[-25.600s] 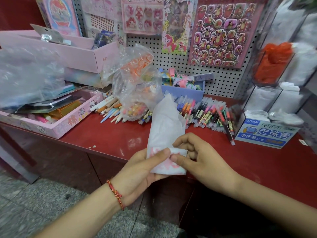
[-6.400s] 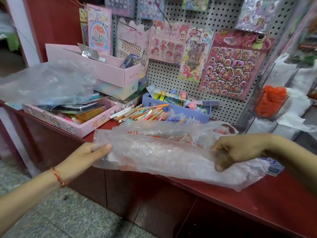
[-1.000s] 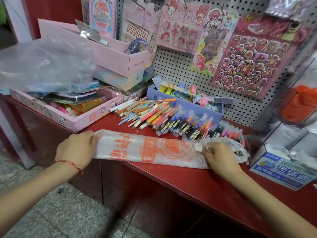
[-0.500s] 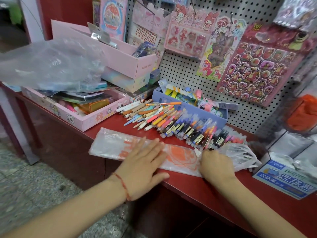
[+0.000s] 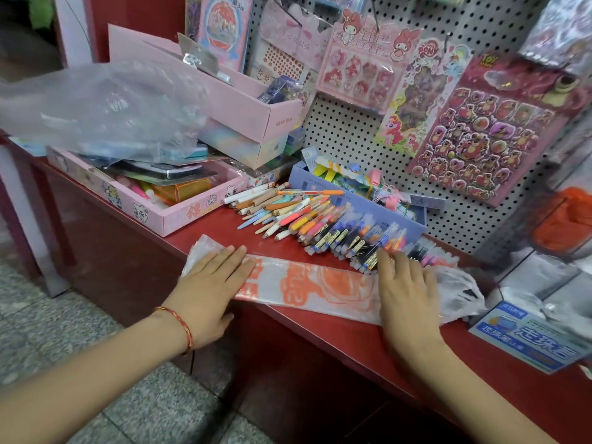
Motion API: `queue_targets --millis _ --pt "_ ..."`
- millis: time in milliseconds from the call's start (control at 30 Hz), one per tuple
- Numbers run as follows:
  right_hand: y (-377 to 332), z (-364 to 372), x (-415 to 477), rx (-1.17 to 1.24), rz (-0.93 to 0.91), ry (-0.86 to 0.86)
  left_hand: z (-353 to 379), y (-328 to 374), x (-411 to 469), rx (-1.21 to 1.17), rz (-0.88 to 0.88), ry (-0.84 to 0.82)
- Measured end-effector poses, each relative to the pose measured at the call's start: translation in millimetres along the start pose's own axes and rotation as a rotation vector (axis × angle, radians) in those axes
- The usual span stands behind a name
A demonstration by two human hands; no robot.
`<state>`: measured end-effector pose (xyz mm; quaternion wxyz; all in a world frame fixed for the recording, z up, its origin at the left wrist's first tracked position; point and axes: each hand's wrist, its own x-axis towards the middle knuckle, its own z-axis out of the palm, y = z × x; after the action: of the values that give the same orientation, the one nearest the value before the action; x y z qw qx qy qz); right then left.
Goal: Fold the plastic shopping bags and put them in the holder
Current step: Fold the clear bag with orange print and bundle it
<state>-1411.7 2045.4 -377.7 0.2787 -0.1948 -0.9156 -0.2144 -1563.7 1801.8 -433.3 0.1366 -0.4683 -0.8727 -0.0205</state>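
Note:
A clear plastic shopping bag with orange print (image 5: 317, 285) lies folded into a long flat strip along the front edge of the red counter (image 5: 336, 338). My left hand (image 5: 213, 283) presses flat on its left end, fingers straight. My right hand (image 5: 405, 290) presses flat on it further right, just before the bunched handles (image 5: 461, 293). A clear holder (image 5: 563, 219) with orange bags inside stands at the far right. Another clear bag (image 5: 105, 107) lies over the pink boxes at the left.
Several pens and pencils (image 5: 323, 225) lie in a row just behind the bag. A pink tray (image 5: 179, 216), a pink box (image 5: 256, 120) and a blue box (image 5: 365, 200) stand behind. A blue and white carton (image 5: 528, 334) sits at the right. Sticker sheets hang on the pegboard (image 5: 349, 136).
My left hand slid from the middle of the strip out to its left end. My right hand opened flat on the strip near the handles.

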Motion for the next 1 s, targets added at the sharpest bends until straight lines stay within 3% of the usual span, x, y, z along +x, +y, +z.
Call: queue_targets --millis 100,133,200,267,433,667,833,1000 --pt "-58 -20 7 0.297 -0.229 0.099 5 -1 -1 -0.03 0.008 0.072" --pt "-82 -27 9 0.412 -0.313 0.017 7 -2 -1 -0.045 0.011 0.104" --pt "-120 -31 13 0.599 -0.408 -0.335 10 -3 0 -0.056 0.033 0.162" --pt "-134 -28 13 0.64 -0.389 -0.61 9 -4 1 -0.052 0.051 0.152" --pt "-79 -6 -8 0.513 -0.267 -0.613 3 -14 2 0.025 0.002 0.216" --pt "9 2 -26 0.451 -0.131 -0.745 4 -39 -2 0.181 0.031 0.314" --pt "2 -14 -26 0.456 -0.064 -0.714 -13 -36 -11 0.28 0.027 0.267" --pt "-77 -40 -28 0.37 -0.276 -0.276 -32 -10 -24 0.159 -0.096 0.153"
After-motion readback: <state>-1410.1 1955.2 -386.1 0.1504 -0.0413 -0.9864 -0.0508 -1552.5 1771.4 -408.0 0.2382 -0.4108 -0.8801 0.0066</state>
